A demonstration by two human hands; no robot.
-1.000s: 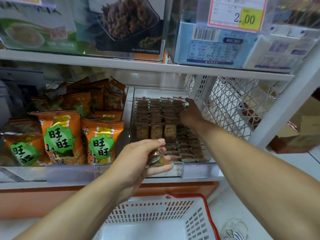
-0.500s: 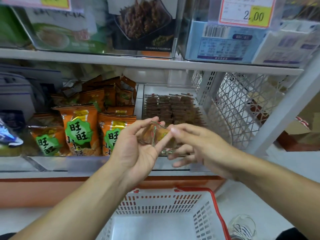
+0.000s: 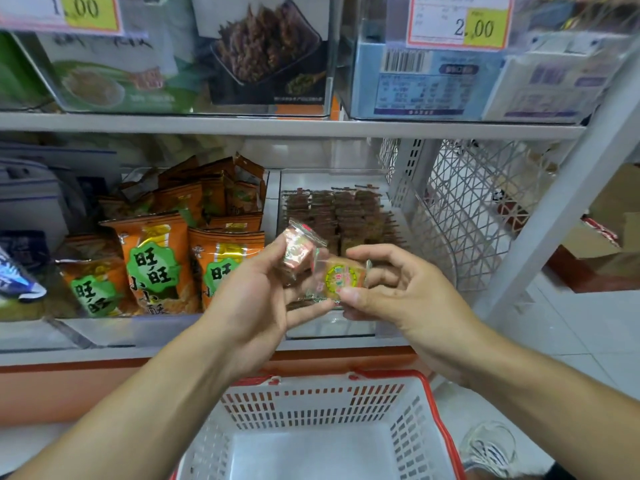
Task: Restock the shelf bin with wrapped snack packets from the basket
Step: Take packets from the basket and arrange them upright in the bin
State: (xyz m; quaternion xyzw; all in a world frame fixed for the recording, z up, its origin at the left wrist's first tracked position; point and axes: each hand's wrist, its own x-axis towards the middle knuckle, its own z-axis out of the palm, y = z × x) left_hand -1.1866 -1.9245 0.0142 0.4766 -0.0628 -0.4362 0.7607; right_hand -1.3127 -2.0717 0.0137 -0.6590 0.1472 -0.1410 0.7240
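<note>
I have both hands raised in front of the lower shelf, just above the clear shelf bin (image 3: 332, 327). My left hand (image 3: 256, 299) is curled around a wrapped snack packet (image 3: 298, 252) with a shiny reddish and silver label, thumb and fingers closed on it so its crimped top sticks up past my fingertips. My right hand (image 3: 398, 289) pinches a second wrapped packet (image 3: 341, 277), this one clear with a round yellow and green label facing me, thumb below and fingers curled over its far edge. The two packets touch or nearly touch where my hands meet; I cannot tell which.

Behind my hands the shelf bin holds neat rows of brown packets (image 3: 341, 213), stacked toward the back, with the front part hidden by my fingers. To the left of that bin stand orange snack bags (image 3: 152, 261) with green labels, upright and leaning on each other. A white wire mesh divider (image 3: 464, 216) closes the shelf on the right, beside a slanted white upright post (image 3: 568, 209).

Below my forearms sits the white basket (image 3: 311, 403) with a red rim, its slotted walls visible and its floor bare where I can see it. On the shelf above, clear boxes carry price tags, one reading 2.00 (image 3: 459, 20). A shoe (image 3: 491, 448) shows on the tiled floor right of the basket.
</note>
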